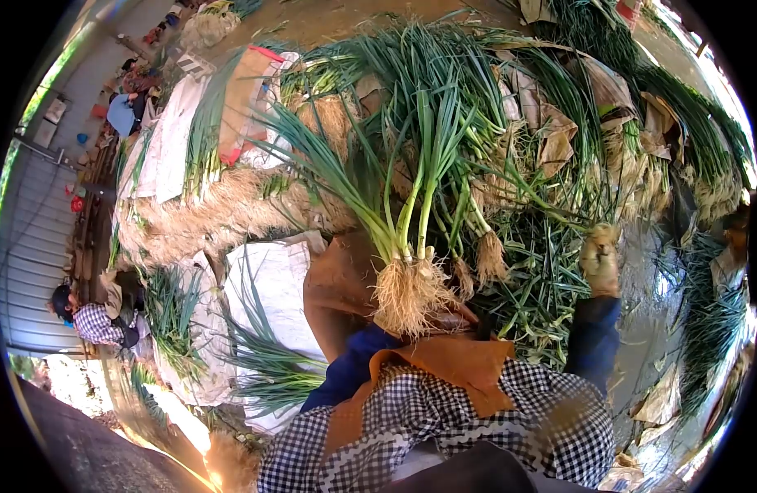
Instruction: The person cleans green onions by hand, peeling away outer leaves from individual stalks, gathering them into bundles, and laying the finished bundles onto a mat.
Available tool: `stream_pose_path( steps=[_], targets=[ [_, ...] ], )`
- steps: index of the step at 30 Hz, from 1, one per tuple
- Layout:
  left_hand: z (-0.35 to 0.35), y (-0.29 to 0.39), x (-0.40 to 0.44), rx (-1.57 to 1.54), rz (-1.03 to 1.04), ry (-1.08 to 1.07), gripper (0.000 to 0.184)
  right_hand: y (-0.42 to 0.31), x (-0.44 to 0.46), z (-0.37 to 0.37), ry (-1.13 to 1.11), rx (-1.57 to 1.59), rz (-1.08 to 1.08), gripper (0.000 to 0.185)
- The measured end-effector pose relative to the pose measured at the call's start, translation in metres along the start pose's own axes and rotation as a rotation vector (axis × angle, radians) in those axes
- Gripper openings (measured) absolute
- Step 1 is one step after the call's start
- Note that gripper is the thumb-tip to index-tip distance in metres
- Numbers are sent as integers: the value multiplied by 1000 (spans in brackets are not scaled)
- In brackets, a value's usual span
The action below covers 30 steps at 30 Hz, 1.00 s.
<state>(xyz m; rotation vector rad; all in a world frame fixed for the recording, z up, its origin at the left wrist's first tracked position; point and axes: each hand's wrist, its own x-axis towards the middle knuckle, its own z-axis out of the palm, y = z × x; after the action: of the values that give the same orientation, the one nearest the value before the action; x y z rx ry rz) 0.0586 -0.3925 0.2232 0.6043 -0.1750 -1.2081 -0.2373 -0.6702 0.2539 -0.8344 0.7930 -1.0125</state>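
A bunch of green onions [411,222] stands in front of my lap, leaves spread upward and pale roots hanging low. The blue left sleeve [358,357] leads behind those roots. My left hand, mostly hidden there, holds the bunch from beneath. Off to the right, my right hand [599,259] is a closed, blurred, yellowish-brown shape, apart from the bunch. A thin leaf strand runs to its top; what its fingers hold is too blurred to tell. Right of the bunch, more onions with roots [491,256] lean on a heap of loose green leaves [530,287].
A long pile of onions, roots toward me [230,205], stretches across the view. A white sack [271,287] with loose onions [276,374] lies at left. Another person [95,322] sits at far left. Wet ground [641,320] lies right of my right hand.
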Motion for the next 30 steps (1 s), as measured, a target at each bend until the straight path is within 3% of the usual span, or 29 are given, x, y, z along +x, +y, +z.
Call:
stream_pose_path(
  steps=[2, 4, 5, 7, 8, 10, 12, 14, 15, 16, 17, 19, 20, 21, 22, 24, 26, 27, 28, 29, 30],
  targets=[
    [0, -1, -1, 13, -2, -4, 39, -27, 21, -70, -90, -482, 206, 20],
    [1, -2, 1, 13, 0, -12, 39, -7, 31, -85, 198, -1954, 108, 31],
    [2, 0, 2, 16, 5, -15, 39, 8, 33, -67, 108, -1778, 10, 34],
    [4, 1, 1, 31, 17, -19, 39, 10, 13, 41, -101, -1401, -121, 43],
    [5, 2, 1, 44, 22, -16, 39, 18, 5, 97, -203, -1267, -79, 44],
    [7, 1, 0, 62, 28, -14, 39, 65, 14, 161, -475, -1004, -418, 62],
    [9, 1, 0, 79, 40, -12, 39, 88, 23, 217, -487, -710, 28, 62],
    [9, 2, -1, 96, 56, -9, 39, 125, 37, 221, -765, -494, 284, 58],
    [9, 3, -1, 108, 64, -9, 39, 126, 27, 231, -886, -594, 260, 46],
    [9, 2, -2, 113, 68, -8, 39, 129, 6, 235, -735, -781, 45, 39],
    [7, 3, -3, 117, 75, -2, 39, 93, -13, 226, -894, -931, -146, 37],
    [6, 3, -3, 119, 79, -1, 39, 39, -38, 191, -1136, -725, -100, 37],
    [5, 3, -4, 126, 83, 4, 39, 13, -42, 162, -1090, -647, 33, 35],
    [4, 3, -3, 127, 90, 6, 39, 10, -31, 111, -948, -372, 75, 31],
    [5, 3, -2, 135, 93, 4, 39, -18, -34, 84, -713, -305, 112, 27],
    [6, 1, -2, 149, 99, -6, 39, -42, -26, 66, -458, -474, 133, 23],
    [7, 2, 0, 163, 111, -5, 39, 21, 17, 13, -377, -2225, -248, 21],
    [7, 2, 0, 174, 117, -1, 39, 33, 9, 36, -425, -1975, -449, 24],
    [9, 2, 0, 179, 120, -3, 39, 35, -8, 83, -491, -1246, -183, 28],
    [10, 2, -1, 186, 126, -2, 39, 27, -22, 128, -551, -1054, 186, 34],
    [11, 2, -2, 198, 128, 3, 39, 45, -27, 148, -645, -918, -37, 35]
  ],
)
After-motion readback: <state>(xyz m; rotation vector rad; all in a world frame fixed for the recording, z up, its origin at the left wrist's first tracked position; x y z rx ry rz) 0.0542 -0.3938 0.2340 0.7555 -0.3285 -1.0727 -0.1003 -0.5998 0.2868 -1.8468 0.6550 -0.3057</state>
